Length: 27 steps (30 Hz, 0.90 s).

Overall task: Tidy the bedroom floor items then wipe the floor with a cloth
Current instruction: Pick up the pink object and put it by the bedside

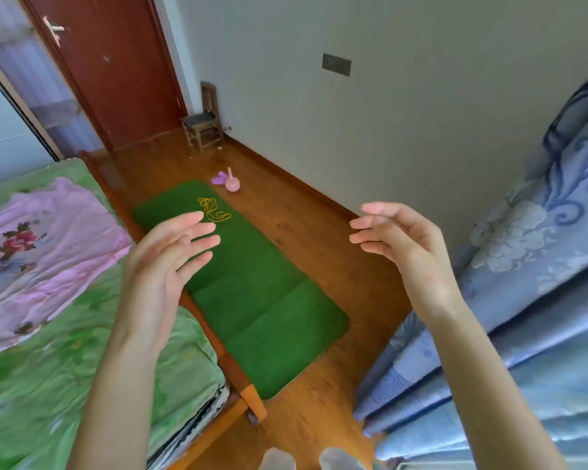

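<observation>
Our fingers (197,228) on the left hand (163,266) are spread apart and nearly straight, the palm turned inward, holding nothing. On the right hand (401,239) the fingers lie close together, gently bent and pointing toward the left hand, also with nothing between them. We hold both hands raised in the air above the floor (319,232), well apart from each other.

Below and between our hands lies a green mat (262,300), stretched along the wooden floor just beside the wooden frame of the bed (82,368) on our left. A tangled yellow string (213,210) rests on the far end of the mat, just past our left fingertips as we see it. Beyond the mat's far corner, on the bare floor, a pink toy (232,184) with an upright stem stands next to a small purple item (219,178); the two look to be touching, though we cannot tell for sure.

The bed carries a green cover and a pink flowered blanket (41,252). On our right hangs blue flowered bedding (523,266). At the far end a small wooden chair (204,127) stands against the grey wall, beside a dark red door (109,69). Our grey-socked toes (279,459) show at the bottom edge.
</observation>
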{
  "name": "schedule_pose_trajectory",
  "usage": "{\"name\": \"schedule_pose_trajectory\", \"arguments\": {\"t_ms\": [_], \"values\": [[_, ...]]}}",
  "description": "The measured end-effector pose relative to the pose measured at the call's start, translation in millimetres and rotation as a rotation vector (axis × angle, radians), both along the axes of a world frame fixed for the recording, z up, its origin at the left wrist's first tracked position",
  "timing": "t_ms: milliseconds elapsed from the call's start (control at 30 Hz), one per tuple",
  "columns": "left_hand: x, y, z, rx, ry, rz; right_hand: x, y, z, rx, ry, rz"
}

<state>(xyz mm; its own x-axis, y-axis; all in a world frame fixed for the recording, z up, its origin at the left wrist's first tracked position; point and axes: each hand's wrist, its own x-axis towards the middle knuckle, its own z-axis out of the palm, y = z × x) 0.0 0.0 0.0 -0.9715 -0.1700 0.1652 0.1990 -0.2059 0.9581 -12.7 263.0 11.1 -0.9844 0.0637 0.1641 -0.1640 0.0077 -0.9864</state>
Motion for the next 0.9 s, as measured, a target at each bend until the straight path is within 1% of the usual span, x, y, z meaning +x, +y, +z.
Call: {"name": "schedule_pose_trajectory", "arguments": {"t_ms": [67, 333, 700, 900], "values": [[1, 2, -6, 0.014, -0.063, -0.028, 2, 1, -9, 0.013, -0.044, 0.002], [6, 1, -37, -0.067, -0.234, -0.115, 18, 1, -54, -0.024, -0.228, -0.053], [-33, 15, -54, -0.153, -0.324, -0.238, 8, -3, -80, -0.042, -0.285, -0.184], [-73, 30, -58, -0.125, -0.335, -0.283, -26, 8, -82, -0.059, -0.289, -0.243]]}}
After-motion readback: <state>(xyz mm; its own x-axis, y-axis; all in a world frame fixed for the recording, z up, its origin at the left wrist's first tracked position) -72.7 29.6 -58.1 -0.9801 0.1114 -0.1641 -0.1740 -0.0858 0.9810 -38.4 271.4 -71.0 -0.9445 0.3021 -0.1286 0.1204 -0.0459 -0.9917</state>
